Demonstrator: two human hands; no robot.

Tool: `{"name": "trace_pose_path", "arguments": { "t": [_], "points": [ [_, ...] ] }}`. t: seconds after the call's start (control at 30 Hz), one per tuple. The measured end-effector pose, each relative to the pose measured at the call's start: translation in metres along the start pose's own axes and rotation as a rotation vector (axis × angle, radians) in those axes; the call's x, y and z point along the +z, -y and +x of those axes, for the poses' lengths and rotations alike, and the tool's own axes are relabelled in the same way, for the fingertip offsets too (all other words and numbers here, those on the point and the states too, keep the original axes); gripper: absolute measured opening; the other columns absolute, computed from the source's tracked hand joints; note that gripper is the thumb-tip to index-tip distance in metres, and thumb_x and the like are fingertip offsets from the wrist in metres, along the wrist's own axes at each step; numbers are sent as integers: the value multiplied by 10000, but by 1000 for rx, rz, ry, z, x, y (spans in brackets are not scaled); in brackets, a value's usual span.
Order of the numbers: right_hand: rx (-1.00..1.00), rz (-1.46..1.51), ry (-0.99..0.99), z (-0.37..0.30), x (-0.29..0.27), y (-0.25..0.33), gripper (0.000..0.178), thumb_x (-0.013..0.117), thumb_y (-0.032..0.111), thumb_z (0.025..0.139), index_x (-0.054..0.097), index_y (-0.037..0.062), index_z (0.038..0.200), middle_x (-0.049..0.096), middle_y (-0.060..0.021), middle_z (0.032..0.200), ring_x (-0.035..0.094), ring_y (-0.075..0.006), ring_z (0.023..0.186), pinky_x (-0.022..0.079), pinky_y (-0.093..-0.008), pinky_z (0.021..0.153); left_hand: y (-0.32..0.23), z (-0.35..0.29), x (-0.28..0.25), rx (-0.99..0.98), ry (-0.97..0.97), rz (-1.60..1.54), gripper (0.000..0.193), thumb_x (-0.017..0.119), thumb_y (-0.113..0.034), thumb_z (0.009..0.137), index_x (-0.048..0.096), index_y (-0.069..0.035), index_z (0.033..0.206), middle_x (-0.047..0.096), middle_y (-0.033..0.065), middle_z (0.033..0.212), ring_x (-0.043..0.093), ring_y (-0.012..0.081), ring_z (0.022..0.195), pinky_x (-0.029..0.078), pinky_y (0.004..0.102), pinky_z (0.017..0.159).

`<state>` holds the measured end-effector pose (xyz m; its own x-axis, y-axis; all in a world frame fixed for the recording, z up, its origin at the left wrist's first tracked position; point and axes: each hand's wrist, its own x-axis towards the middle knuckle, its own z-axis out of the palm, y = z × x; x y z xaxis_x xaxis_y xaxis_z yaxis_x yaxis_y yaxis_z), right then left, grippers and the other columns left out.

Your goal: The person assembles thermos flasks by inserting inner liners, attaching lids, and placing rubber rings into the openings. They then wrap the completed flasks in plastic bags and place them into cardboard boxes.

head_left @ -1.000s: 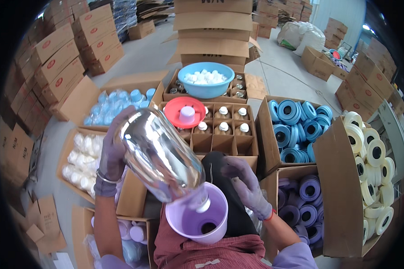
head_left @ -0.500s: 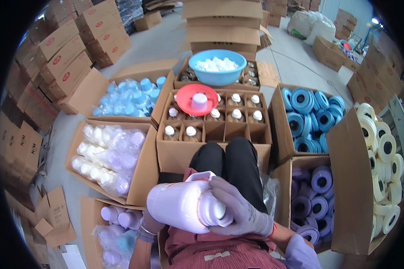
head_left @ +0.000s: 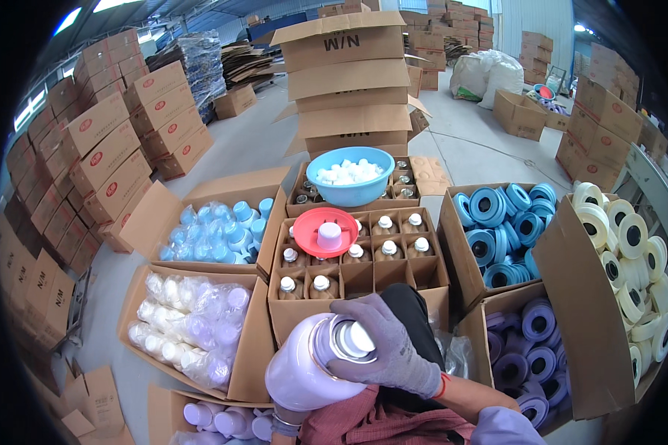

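A lilac vacuum flask lies tilted in front of my lap, its mouth turned up and to the right. Around its neck, my gloved right hand is closed, fingers over the top and thumb below. A white stopper shows inside a shiny silver rim between thumb and fingers. My left hand holds the flask from underneath; only its cuff and wrist show, and the flask hides its fingers. Just beyond stands a divided carton with several white-stoppered bottles in its cells.
A red dish with a lilac cup rests on the bottles. Behind is a blue basin of white stoppers. Cartons of blue cups and bagged white and lilac cups stand left; blue rings, lilac rings and cream rings right.
My view has tilted up. The flask has turned so its mouth faces more upward, and its silver rim now shows. Its handle has gone from sight. My right hand remains at the neck.
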<state>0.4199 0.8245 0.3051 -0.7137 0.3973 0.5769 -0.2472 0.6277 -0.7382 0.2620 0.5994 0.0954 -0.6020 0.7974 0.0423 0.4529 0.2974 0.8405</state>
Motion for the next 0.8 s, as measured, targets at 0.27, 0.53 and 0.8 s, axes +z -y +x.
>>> {"name": "trace_pose_path", "arguments": {
  "t": [0.27, 0.53, 0.8],
  "points": [
    [-235, 116, -147, -22, 1, -17, 793, 890, 230, 641, 520, 14, 1307, 585, -195, 1221, 594, -340, 1103, 482, -414, 926, -54, 49, -52, 37, 183, 190, 426, 649, -221, 875, 592, -101, 1280, 641, 149, 982, 646, 328, 915, 510, 420, 809],
    [150, -324, 232, -181, -10, -59, 494, 678, 210, 850, 535, 30, 1287, 570, -170, 1257, 521, -339, 1235, 349, -489, 1115, -222, 153, -71, 307, 546, 571, 419, 646, -189, 872, 595, -128, 1284, 645, 147, 902, 654, 334, 853, 512, 423, 765],
    [778, -657, -132, -266, -185, -124, 374, 636, 255, 853, 607, 42, 1159, 604, -177, 1160, 561, -399, 1078, 438, -496, 942, -202, 148, 2, 474, 625, 666, 83, 614, -146, 827, 585, -91, 881, 576, 136, 695, 614, 327, 670, 451, 437, 597]
  ]
}}
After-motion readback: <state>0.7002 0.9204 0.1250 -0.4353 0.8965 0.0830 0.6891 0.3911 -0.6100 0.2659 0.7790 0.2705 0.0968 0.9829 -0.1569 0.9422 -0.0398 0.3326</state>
